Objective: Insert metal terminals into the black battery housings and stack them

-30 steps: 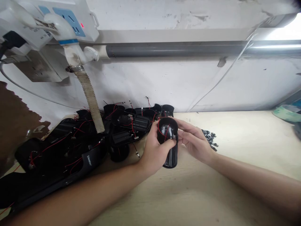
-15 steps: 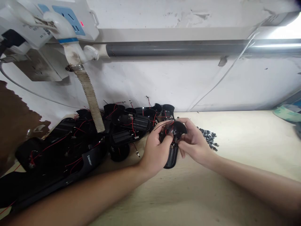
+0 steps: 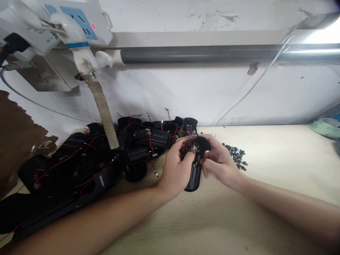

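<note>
Between my hands is a black plastic housing (image 3: 194,177) with a rounded cup at its upper end, a ribbed lower part and thin red and black wires. My left hand (image 3: 177,164) is closed round its left side, the thumb pressed inside near the wires. My right hand (image 3: 219,161) grips the right edge, thumb and fingers bent at its middle; whether a small part sits between those fingertips is hidden. Just right of my right hand lies a pile of small black parts (image 3: 237,156). More black housings (image 3: 148,138) with red wires are heaped to the left.
A ribbed hose (image 3: 102,113) hangs from a white pipe fitting down to the heap. A power strip (image 3: 87,24) and a grey pipe (image 3: 199,56) run along the wall. At the far right of the tabletop (image 3: 278,156) lies a roll of tape (image 3: 325,127).
Very little differs. Both hands keep hold of the housing, with only a slight shift of the fingers and of the view.
</note>
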Demonstrator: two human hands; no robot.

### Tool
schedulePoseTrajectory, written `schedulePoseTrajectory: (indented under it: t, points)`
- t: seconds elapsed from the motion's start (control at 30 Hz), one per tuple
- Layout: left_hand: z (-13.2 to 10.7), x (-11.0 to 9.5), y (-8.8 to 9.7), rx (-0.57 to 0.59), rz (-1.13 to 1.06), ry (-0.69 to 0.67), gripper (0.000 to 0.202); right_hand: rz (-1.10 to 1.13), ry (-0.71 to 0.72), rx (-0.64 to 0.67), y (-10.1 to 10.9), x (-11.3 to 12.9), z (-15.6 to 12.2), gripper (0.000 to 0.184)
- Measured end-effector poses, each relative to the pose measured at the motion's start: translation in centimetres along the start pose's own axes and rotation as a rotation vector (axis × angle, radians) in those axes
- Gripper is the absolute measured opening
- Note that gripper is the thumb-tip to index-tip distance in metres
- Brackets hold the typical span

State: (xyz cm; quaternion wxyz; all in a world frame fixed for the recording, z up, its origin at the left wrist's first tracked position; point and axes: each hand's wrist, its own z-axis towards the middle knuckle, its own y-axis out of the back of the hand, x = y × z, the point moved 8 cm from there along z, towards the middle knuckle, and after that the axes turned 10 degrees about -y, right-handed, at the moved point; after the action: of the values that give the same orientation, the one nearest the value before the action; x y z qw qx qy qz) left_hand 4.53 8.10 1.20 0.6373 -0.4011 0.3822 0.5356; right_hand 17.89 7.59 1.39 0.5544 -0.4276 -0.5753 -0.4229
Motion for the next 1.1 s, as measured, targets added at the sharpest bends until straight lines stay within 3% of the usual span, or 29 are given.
schedulePoseTrajectory:
  t: [0.3,0.47,0.63,0.77,0.9,1.0,1.07,1.1]
  points:
    - [0.0,0.2,0.1,0.006,-0.017,0.039,0.030,0.014,-0.002,0.013,0.6,-0.5,0.1,0.069]
    - [-0.2,0.5,-0.2,0.001,-0.130,0.091,0.045,-0.056,0.115,0.006,2.0,0.4,0.4,0.041]
    - [-0.7,1.1,-1.1,0.037,-0.422,0.247,0.054,0.093,0.050,0.164,1.5,1.1,1.3,0.043]
    - [-0.8,2.0,-1.3,0.070,-0.499,0.343,0.056,0.197,-0.015,0.020,3.3,2.4,2.2,0.044]
    - [-1.7,2.7,-1.7,0.235,-0.224,0.448,0.042,0.282,0.044,-0.168,5.9,3.8,2.9,0.042]
    - [-3.1,1.3,-2.9,0.459,-0.036,0.333,0.016,0.285,0.071,-0.168,5.4,3.6,2.9,0.059]
    - [-5.0,-1.3,-5.2,0.818,0.219,-0.090,0.011,0.236,0.072,-0.093,3.5,3.0,2.4,0.075]
    - [-6.2,-2.4,-6.0,0.928,0.315,-0.305,0.007,0.205,0.067,-0.039,2.2,2.6,1.9,0.079]
